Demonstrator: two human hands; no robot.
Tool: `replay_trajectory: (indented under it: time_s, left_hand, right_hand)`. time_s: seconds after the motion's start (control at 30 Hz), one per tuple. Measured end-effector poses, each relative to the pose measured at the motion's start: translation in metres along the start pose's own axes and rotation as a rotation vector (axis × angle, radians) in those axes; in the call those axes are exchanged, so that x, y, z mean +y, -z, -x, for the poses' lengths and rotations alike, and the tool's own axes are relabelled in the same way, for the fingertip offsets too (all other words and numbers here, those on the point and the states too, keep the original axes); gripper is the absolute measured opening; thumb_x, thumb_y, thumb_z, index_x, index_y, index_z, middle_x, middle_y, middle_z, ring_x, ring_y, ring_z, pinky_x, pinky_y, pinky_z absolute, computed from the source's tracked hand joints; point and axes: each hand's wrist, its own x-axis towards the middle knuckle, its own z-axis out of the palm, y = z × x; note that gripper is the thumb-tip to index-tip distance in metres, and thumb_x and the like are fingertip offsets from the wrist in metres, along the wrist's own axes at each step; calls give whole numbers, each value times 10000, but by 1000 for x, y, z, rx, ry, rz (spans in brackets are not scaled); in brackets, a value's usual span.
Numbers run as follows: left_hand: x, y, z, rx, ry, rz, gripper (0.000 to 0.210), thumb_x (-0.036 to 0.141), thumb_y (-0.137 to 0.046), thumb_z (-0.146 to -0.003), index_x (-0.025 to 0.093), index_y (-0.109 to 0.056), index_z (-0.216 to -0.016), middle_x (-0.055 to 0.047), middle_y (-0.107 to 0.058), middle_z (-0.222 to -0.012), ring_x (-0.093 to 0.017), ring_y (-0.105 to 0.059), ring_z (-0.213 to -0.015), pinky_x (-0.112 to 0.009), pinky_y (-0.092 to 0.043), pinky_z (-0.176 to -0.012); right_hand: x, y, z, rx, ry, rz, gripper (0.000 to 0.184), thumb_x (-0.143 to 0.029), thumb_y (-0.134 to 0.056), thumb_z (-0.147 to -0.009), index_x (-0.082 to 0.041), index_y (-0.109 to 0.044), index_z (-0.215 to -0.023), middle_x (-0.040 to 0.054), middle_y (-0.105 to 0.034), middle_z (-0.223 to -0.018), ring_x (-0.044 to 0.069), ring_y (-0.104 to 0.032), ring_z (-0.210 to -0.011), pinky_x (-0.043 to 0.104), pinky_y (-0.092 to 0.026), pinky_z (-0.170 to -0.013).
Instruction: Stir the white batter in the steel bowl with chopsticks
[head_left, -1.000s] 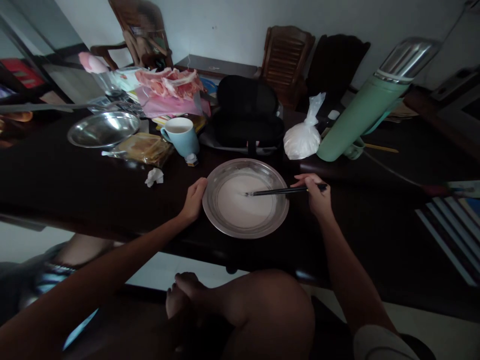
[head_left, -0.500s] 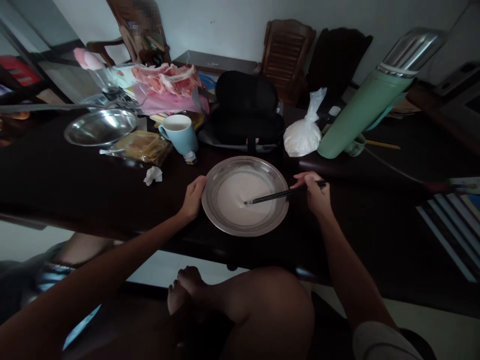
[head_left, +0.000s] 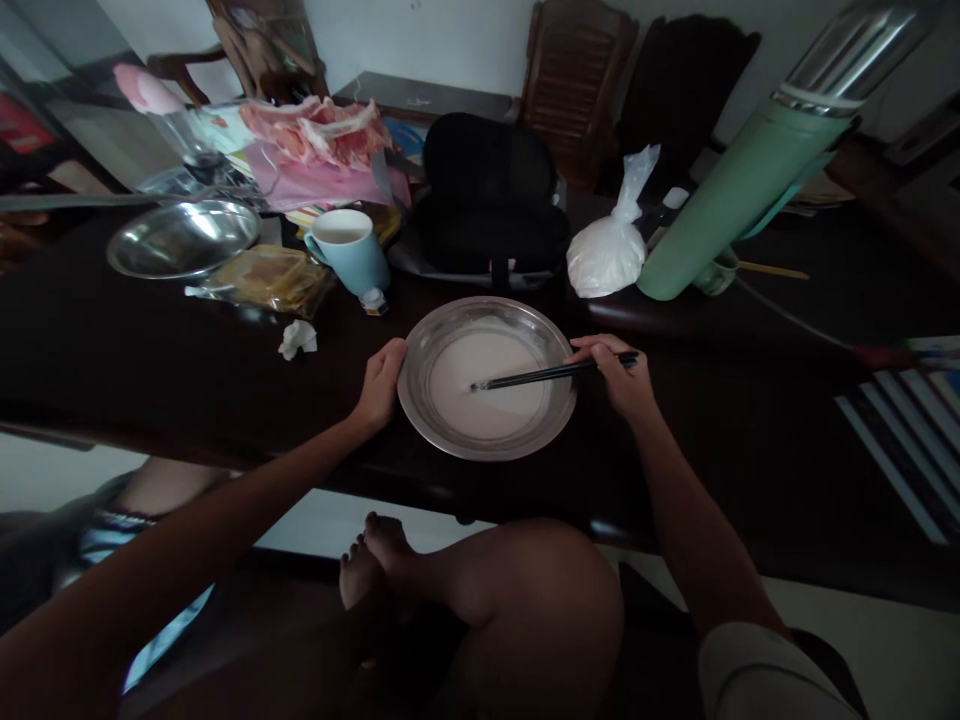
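Observation:
A round metal bowl [head_left: 417, 415] stands on the dark table in front of me, with a pale, milky liquid [head_left: 491, 410] inside. My left hand [head_left: 381, 380] grips the bowl's left rim. Dark chopsticks [head_left: 536, 376] are held in my right hand [head_left: 619, 375] at the right side of the bowl. Their tips dip into the liquid left of its middle. Behind the bowl to the right sits a tied plastic bag of white powder [head_left: 606, 262].
A green thermos [head_left: 739, 205] stands at the right, near stacked books [head_left: 896, 450]. Behind lies an open black case [head_left: 491, 220]. To the left are a light blue mug [head_left: 351, 258], crumpled tissue [head_left: 298, 339], packaged food [head_left: 266, 280], an empty metal bowl [head_left: 184, 240] and raw meat [head_left: 319, 130].
The chopstick tips have moved left through the liquid, and my right hand has shifted slightly left with them. My left hand stays on the rim. The whole view has shifted a little.

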Motion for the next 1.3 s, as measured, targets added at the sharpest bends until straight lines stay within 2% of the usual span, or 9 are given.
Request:
replay_trajectory:
  time_s: [0.2, 0.4, 0.6, 0.77, 0.83, 0.97, 1.03, 1.17, 1.3]
  left_hand:
    - [1, 0, 0, 1, 1, -21, 497, 518, -635, -872, 206, -388, -573, 27, -333, -610, -122, -308, -578, -252, -318, -492]
    - [-2, 0, 0, -6, -10, 5, 493, 526, -635, -860, 205, -394, -574, 31, -326, -600, -118, -296, -567, -242, -303, -473]
    - [-2, 0, -1, 11, -7, -7, 508, 550, -656, -844, 207, -396, -573, 22, -335, -602, -124, -307, -571, -252, -300, -472]
    - [-1, 1, 0, 8, -6, -22, 509, 532, -644, -867, 207, -385, -571, 22, -323, -597, -127, -306, -575, -249, -314, -474]
    - [-1, 0, 0, 13, 3, -16, 499, 522, -637, -870, 206, -389, -573, 24, -325, -601, -123, -303, -574, -244, -309, -470]
    - [-1, 0, 0, 9, 2, -10, 494, 518, -629, -872, 202, -397, -572, 29, -335, -602, -114, -310, -565, -236, -308, -467]
    - [-1, 0, 0, 8, -6, -11, 495, 523, -632, -869, 201, -400, -572, 27, -342, -603, -114, -310, -567, -233, -306, -464]
    - [-3, 1, 0, 12, -12, -14, 508, 544, -647, -861, 203, -399, -578, 26, -339, -602, -117, -314, -568, -237, -318, -467]
    - [-5, 2, -1, 17, 5, -2, 504, 537, -650, -865, 207, -403, -575, 24, -346, -599, -121, -338, -565, -250, -336, -476]
  right_hand:
    - [3, 4, -2, 120, -5, -20, 349, -552, -577, -922, -251, -754, -916, -3, -720, -654, 189, -713, -650, 352, -565, -712]
    - [-2, -2, 0, -27, -10, 11, 352, -566, -603, -904, -258, -767, -953, 18, -779, -788, 208, -745, -794, 380, -577, -805]
    - [0, 2, -1, 130, 2, -28, 343, -556, -587, -916, -255, -750, -889, -7, -720, -649, 189, -719, -653, 352, -571, -708]
    - [-3, -3, 1, -17, -1, 11, 352, -564, -600, -908, -254, -763, -948, 19, -773, -784, 213, -748, -792, 384, -579, -808]
    - [-4, -1, 0, 17, 6, 44, 356, -568, -604, -903, -253, -762, -955, 25, -779, -817, 222, -750, -832, 398, -579, -837]
    - [-1, 2, -1, 136, 3, -9, 348, -558, -581, -919, -255, -751, -906, 0, -725, -668, 199, -721, -676, 369, -578, -730]
    - [0, 1, 0, 94, -9, -23, 351, -559, -573, -923, -259, -755, -905, -2, -720, -651, 196, -713, -655, 370, -578, -717]
    - [-4, -2, 1, -29, 5, 45, 342, -554, -592, -916, -264, -766, -961, 22, -779, -804, 218, -740, -829, 400, -581, -837]
    - [-4, 2, 0, 98, 9, 19, 330, -540, -591, -919, -255, -757, -918, 11, -753, -739, 199, -730, -740, 368, -578, -760]
